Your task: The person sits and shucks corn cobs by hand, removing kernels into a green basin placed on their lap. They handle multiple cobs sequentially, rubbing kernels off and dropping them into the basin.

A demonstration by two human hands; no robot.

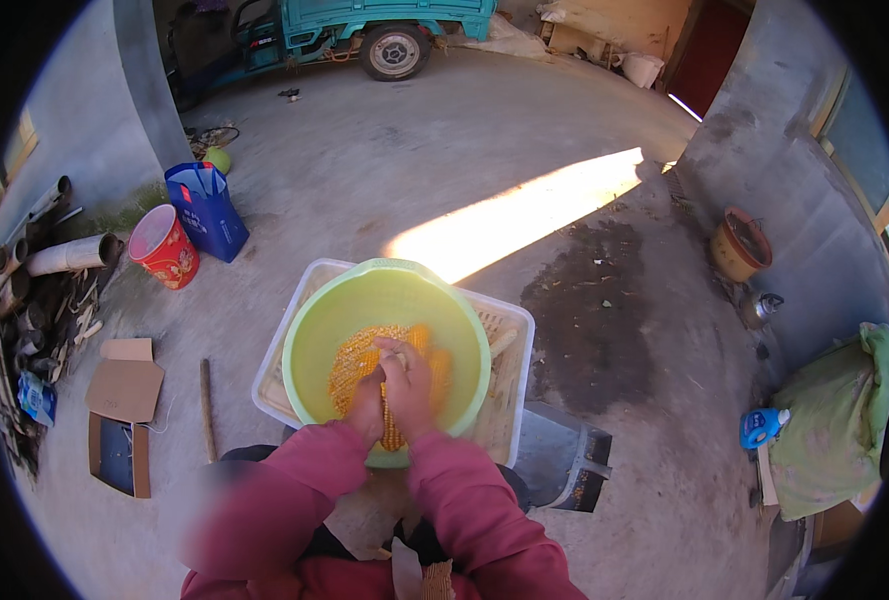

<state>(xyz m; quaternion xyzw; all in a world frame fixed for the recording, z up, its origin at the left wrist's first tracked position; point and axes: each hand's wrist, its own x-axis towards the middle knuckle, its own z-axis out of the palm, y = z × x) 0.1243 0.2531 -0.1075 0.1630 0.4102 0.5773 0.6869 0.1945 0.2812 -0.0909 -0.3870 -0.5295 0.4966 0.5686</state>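
Observation:
A pale green plastic basin rests on a white slatted plastic crate in front of me. Loose yellow corn kernels lie on the basin's left side, and ears of corn on its right. Over the middle of the basin my left hand and my right hand press together around a corn cob, which they mostly hide; a pale bit of it shows between the fingers. Below my hands another ear of corn points toward me. One pale, stripped cob sits in the crate, right of the basin.
A metal dustpan lies right of the crate. Leftward are a stick, an open cardboard box, a red bucket and a blue bag. A blue detergent bottle stands by a green sack at right.

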